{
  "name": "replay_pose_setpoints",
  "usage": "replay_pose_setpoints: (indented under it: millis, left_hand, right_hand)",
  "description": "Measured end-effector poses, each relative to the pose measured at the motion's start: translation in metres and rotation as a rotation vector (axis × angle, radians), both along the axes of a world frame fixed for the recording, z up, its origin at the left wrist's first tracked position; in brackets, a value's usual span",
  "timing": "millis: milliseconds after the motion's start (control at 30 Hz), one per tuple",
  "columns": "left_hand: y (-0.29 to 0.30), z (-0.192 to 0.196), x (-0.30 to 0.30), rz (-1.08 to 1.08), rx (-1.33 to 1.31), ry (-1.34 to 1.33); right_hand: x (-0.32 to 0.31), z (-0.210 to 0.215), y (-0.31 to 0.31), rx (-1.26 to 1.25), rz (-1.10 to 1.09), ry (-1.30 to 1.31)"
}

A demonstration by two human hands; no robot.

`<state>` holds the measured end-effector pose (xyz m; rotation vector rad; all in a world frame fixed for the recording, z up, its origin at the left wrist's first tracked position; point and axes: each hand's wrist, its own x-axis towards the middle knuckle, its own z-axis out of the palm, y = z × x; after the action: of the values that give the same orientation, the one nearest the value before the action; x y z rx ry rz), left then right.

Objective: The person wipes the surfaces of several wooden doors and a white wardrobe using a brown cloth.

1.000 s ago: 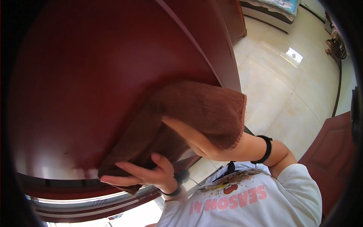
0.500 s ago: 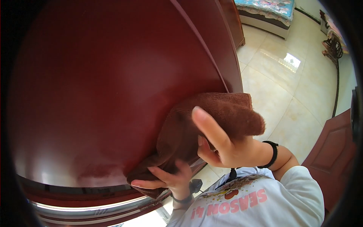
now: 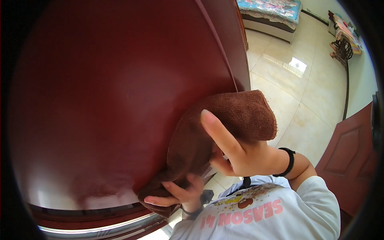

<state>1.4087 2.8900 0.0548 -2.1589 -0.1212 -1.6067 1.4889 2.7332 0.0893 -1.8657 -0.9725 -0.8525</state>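
Left hand (image 3: pixel 185 197) partly curled; cloth (image 3: pixel 190 140) held at its lower left end, with fingers laid over the top face. One digit is blurred, and how tightly the cloth is gripped cannot be told. Right hand (image 3: pixel 246 160) half closed at the cloth's other end; one digit is stretched straight up across the brown pile, another is bent below it, and the remaining fingers are hidden. Cloth is thus spanned between both hands, folded and bowed, set against the lower right part of the panel (image 3: pixel 100 100). Its right end is projected past the panel's edge and seen against the floor (image 3: pixel 316 100); contact on the underside is hidden.

Panel is dark red and glossy, marked by pale sheen; a raised strip (image 3: pixel 219 38) is run along its right side. Below its lower edge, red rails (image 3: pixel 80 214) are seen. A black wristband (image 3: pixel 289 164) is worn on the right wrist, a dark band (image 3: pixel 206 196) on the left. White shirt (image 3: pixel 288 218) is seen at bottom. Beyond, on cream tiles, a bed (image 3: pixel 276 12) is covered in blue floral fabric. At right, a red door (image 3: pixel 348 156) is noted.
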Motion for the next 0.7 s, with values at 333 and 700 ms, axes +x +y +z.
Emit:
replay_pose_setpoints:
  millis: [333,700]
  left_hand:
    - [0.001,-0.005,-0.004,-0.109,0.011,0.021]
    - [0.006,-0.007,-0.004,-0.108,0.003,-0.030]
  right_hand:
    - [-0.013,-0.043,-0.004,0.074,-0.059,0.052]
    - [-0.008,-0.052,-0.007,-0.039,-0.058,0.003]
